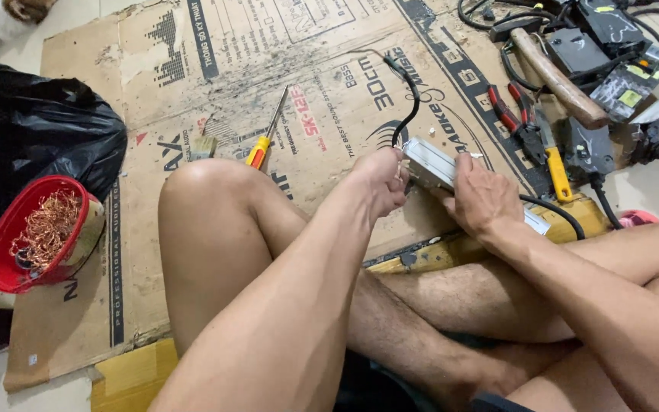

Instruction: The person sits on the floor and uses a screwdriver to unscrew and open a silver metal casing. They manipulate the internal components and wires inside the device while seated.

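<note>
Seated on the floor, knees up, both hands working over a flattened cardboard sheet (192,91). A slim grey metal box (430,164), an electronic unit of some kind, is held between the two hands just above the cardboard. Left hand (381,181) is clenched at the box's near-left end, right where a black cable (408,91) leaves it; whether the fingers pinch the cable or the box edge cannot be told. Right hand (482,197) lies over the box's right half, fingers curled round it, covering most of that end. Long axis of the box runs from upper left to lower right, its lower right tip showing past the right wrist. The black cable rises from the left end and arcs away from the person across the cardboard; a second black cable (554,210) curves off near the right end. Left of the hands: raised left knee, then a yellow-handled screwdriver (267,136) lying on the cardboard, open sheet beyond. Right side is crowded: red-handled pliers (514,118), a wooden hammer handle (558,80), dismantled dark units (612,46). Far left, a red bowl of copper wire (36,233) beside a black plastic bag (32,130).
</note>
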